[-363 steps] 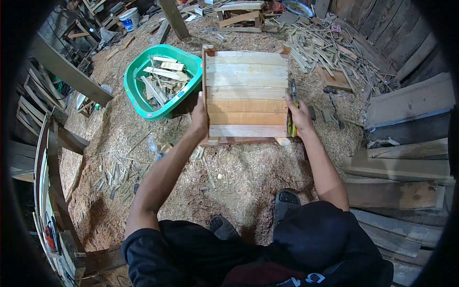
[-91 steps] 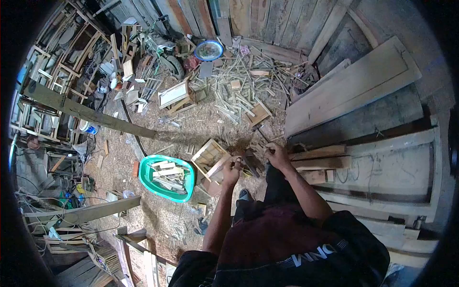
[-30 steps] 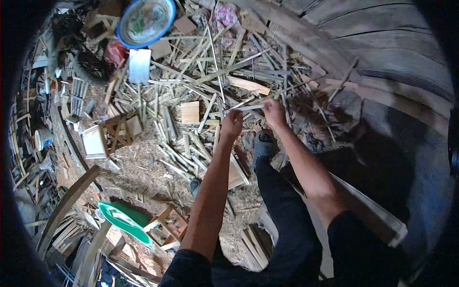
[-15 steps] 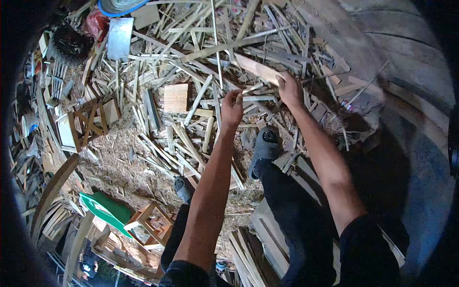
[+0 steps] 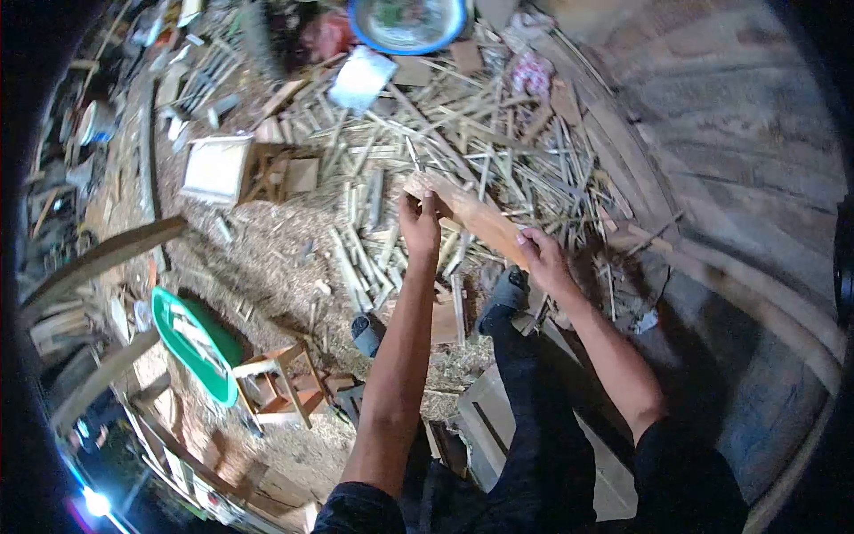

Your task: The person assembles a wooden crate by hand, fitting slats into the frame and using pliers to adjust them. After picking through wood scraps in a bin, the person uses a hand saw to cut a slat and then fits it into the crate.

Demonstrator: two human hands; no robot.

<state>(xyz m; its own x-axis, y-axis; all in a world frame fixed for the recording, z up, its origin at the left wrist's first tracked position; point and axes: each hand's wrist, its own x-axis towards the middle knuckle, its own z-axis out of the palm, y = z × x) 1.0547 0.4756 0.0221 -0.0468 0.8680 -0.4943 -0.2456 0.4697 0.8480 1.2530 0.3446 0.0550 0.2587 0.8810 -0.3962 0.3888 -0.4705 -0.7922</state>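
A flat, light-brown wooden board is held up in front of me, slanting down to the right. My left hand has its fingers closed at the board's upper left end. At the lower right end, my right hand pinches the board between thumb and fingers. Below and behind the board lies a wide litter of thin wooden offcuts, some of it hidden by the board and my arms. My feet in grey shoes stand at the near side of these offcuts.
A green plastic tub and a small wooden stool stand at lower left. A white-topped wooden stool lies further off. At the top is a blue-rimmed basin. Timber planks line the right side.
The board came nearer and turned, its left end now at my left hand, which was apart from it before. My view has shifted, showing more of the basin and the tub.
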